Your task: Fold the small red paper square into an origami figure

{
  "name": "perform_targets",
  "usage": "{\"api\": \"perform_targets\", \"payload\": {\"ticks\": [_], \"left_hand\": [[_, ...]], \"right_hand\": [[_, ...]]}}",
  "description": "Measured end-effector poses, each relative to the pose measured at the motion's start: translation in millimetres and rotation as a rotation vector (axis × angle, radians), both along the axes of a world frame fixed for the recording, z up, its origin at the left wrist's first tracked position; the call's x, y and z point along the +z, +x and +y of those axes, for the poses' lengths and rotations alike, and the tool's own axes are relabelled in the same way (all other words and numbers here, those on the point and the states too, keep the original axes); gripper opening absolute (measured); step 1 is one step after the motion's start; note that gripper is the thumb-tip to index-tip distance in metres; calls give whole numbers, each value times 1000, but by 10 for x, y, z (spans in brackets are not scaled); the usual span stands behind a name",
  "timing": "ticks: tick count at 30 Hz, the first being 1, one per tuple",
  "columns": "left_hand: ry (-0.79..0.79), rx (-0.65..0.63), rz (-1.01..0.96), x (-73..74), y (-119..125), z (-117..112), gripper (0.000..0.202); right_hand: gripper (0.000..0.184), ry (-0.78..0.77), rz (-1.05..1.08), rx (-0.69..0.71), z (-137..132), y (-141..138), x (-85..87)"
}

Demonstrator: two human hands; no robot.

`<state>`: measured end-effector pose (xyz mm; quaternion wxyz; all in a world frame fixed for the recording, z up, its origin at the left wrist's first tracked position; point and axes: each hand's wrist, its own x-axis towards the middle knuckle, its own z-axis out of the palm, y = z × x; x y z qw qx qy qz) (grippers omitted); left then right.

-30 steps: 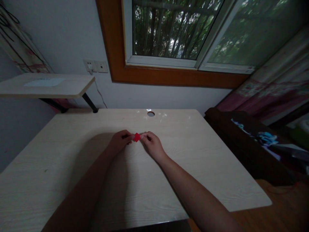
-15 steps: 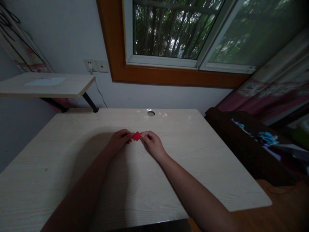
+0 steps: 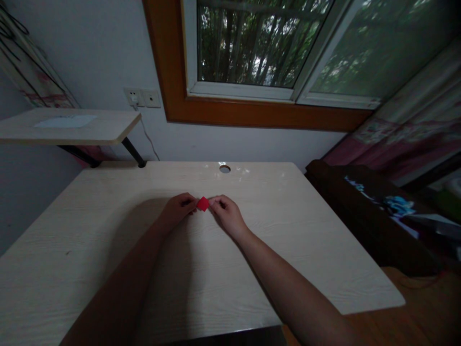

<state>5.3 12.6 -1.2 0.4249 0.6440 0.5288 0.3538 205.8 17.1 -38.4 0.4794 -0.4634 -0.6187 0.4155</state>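
A small red piece, flat and diamond-shaped like folded paper [image 3: 202, 203], is held between my two hands above the middle of the desk [image 3: 288, 230]. My left hand [image 3: 179, 207] pinches its left corner between thumb and fingers. From the other side, my right hand [image 3: 226, 211] is closed with its fingertips at the right corner. Those fingertips partly cover the corners, and the underside of the red piece is hidden.
Behind the desk's back edge is the wall, with a cable hole [image 3: 225, 169] in the desktop. At the left a raised shelf [image 3: 115, 127] stands on black legs, a white sheet [image 3: 66, 121] on it. A dark wooden piece of furniture [image 3: 345, 206] stands to the right.
The red piece has tilted and shifted very slightly to the left between my fingertips. Both hands stay in nearly the same place and keep their pinch.
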Motion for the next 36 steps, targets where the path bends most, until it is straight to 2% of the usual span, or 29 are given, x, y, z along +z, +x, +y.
{"api": "perform_targets", "payload": {"ticks": [10, 29, 36], "left_hand": [[34, -33, 38, -53, 10, 19, 26], [18, -83, 26, -53, 14, 27, 27], [15, -110, 2, -104, -8, 52, 30]], "right_hand": [[23, -31, -14, 64, -60, -23, 66], [21, -31, 16, 36, -28, -1, 2], [23, -22, -21, 37, -17, 8, -19]]}}
